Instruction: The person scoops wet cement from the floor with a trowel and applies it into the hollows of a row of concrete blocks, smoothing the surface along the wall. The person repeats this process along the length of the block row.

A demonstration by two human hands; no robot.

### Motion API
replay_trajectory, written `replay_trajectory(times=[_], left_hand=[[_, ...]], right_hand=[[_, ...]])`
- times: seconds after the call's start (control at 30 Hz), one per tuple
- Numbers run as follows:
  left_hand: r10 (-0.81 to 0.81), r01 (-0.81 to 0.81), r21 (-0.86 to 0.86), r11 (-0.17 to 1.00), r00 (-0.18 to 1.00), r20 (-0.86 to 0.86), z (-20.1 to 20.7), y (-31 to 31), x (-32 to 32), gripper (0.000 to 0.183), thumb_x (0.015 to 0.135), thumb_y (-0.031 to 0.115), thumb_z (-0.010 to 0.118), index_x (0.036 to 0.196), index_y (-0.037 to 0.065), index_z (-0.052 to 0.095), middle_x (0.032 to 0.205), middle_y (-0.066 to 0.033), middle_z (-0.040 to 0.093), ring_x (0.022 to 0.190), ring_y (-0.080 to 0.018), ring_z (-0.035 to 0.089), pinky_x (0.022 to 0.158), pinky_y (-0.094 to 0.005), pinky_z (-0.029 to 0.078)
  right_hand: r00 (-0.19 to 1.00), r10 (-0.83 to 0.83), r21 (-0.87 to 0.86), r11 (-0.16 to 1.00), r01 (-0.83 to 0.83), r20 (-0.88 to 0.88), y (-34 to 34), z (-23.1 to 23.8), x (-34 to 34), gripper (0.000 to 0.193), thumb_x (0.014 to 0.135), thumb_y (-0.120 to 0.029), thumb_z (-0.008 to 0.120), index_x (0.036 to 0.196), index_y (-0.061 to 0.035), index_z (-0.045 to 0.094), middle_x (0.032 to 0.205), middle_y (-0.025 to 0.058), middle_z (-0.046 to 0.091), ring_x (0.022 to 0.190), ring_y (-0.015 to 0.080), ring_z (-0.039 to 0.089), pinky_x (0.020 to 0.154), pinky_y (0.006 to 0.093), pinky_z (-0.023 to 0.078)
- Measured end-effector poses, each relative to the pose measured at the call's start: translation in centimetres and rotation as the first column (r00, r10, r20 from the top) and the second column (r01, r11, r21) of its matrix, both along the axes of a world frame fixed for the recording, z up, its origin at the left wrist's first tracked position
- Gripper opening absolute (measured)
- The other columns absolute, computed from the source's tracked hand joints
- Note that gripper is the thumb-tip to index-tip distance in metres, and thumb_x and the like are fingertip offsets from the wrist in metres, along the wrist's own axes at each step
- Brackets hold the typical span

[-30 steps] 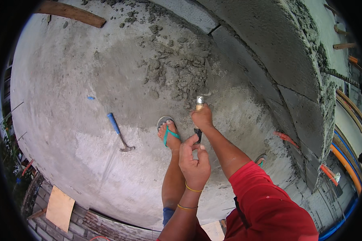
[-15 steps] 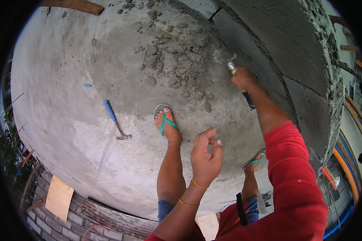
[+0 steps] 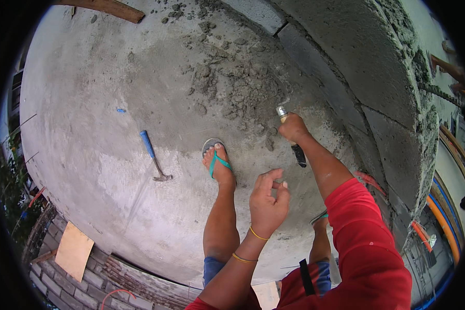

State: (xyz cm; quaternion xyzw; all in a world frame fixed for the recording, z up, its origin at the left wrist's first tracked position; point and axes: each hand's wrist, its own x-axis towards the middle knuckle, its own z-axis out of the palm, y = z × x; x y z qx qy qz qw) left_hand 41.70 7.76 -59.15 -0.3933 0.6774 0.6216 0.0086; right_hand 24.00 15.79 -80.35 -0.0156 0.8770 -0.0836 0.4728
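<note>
My right hand (image 3: 294,128) is closed round the handle of a trowel (image 3: 282,112), whose black butt end sticks out below the fist. The trowel's blade is hard to make out; it is at the right edge of a crumbly grey mortar heap (image 3: 232,85) on the concrete floor. My left hand (image 3: 269,201) hangs in the air before my body, fingers loosely bent and thumb apart, with nothing in it. Beside the heap, on the right, runs a wall of grey concrete blocks (image 3: 325,67).
A claw hammer (image 3: 152,155) with a blue handle lies left of my sandalled foot (image 3: 217,157). A small blue piece (image 3: 121,110) is beyond it. A wooden plank (image 3: 108,8) lies at the far left, and rebar (image 3: 440,94) sticks out of the wall's end.
My right hand has moved left with the trowel, away from the block wall and to the mortar heap's near right edge. The left hand keeps about the same pose.
</note>
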Motion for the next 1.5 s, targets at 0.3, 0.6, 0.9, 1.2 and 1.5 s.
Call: replay_trajectory(times=[0.3,0.6,0.9,1.2,1.5], left_hand=[[0.144,-0.144,-0.037,0.989,0.99,0.002,0.0,-4.4,0.5,0.028,0.087,0.0,0.065,0.115,0.0,0.064,0.1,-0.0141,0.065,0.077,-0.0212,0.066,0.072,-0.0343,0.053],[0.219,-0.224,-0.054,0.973,0.972,-0.087,1.2,-8.7,-1.0,0.029,0.089,-0.001,0.063,0.118,-0.002,0.063,0.108,-0.0126,0.067,0.08,-0.0176,0.066,0.075,-0.0306,0.053],[0.257,-0.274,-0.29,0.917,0.962,-0.094,0.2,-14.6,1.7,0.037,0.089,-0.004,0.06,0.126,-0.003,0.059,0.122,-0.0158,0.063,0.093,-0.0205,0.064,0.083,-0.0331,0.053],[0.208,-0.217,-0.348,0.912,0.976,-0.062,0.5,-13.8,1.1,0.039,0.09,-0.003,0.06,0.128,-0.004,0.057,0.125,-0.0177,0.06,0.1,-0.0246,0.063,0.091,-0.0351,0.051],[0.219,-0.224,-0.311,0.924,0.974,-0.052,0.1,-10.9,2.5,0.041,0.09,-0.002,0.059,0.13,-0.003,0.054,0.117,-0.0148,0.059,0.105,-0.0241,0.061,0.092,-0.0368,0.051]], right_hand=[[0.995,-0.091,-0.054,0.995,0.089,-0.045,-5.8,-3.8,-0.7,0.044,0.077,-0.015,0.071,0.112,0.0082,0.06,0.096,0.0293,0.069,0.086,0.0404,0.072,0.078,0.0455,0.058],[0.648,-0.744,-0.064,0.648,0.759,0.162,3.2,3.6,12.3,0.017,0.081,-0.003,0.069,0.094,-0.0008,0.058,0.075,0.0105,0.06,0.064,0.0209,0.062,0.054,0.0383,0.052],[0.117,-0.907,-0.253,0.012,0.967,0.405,-23.9,-5.8,12.5,0.013,0.078,0.002,0.065,0.08,-0.0019,0.052,0.07,0.0089,0.056,0.051,0.0216,0.056,0.046,0.0361,0.049],[0.607,-0.735,-0.316,0.524,0.791,0.301,-15.2,0.5,13.4,0.023,0.083,-0.004,0.068,0.1,-0.0024,0.052,0.074,0.0102,0.06,0.05,0.0195,0.057,0.045,0.0361,0.048],[-0.23,-0.903,-0.071,-0.273,0.959,0.363,-15.8,-5.9,21.2,0.019,0.086,-0.003,0.066,0.103,-0.0034,0.056,0.08,0.0089,0.057,0.06,0.0213,0.058,0.054,0.0366,0.053]])
